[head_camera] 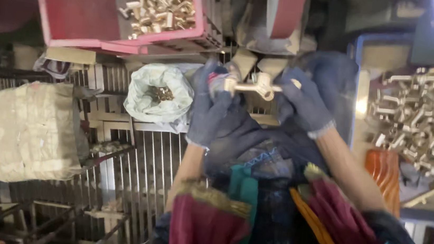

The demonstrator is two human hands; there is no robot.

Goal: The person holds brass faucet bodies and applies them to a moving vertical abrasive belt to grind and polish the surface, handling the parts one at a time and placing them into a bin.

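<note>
Both my hands wear dark blue knit gloves and hold one brass tap fitting between them, level with my chest. My left hand grips its left end, where a small red and white part shows. My right hand pinches the right end. The fitting lies roughly horizontal above my lap, which is covered by dark cloth.
A red crate at top left holds several brass fittings. A blue tray on the right is piled with more brass fittings. A white sack with small pieces sits left of my hands. A wrapped bundle rests on a metal grate.
</note>
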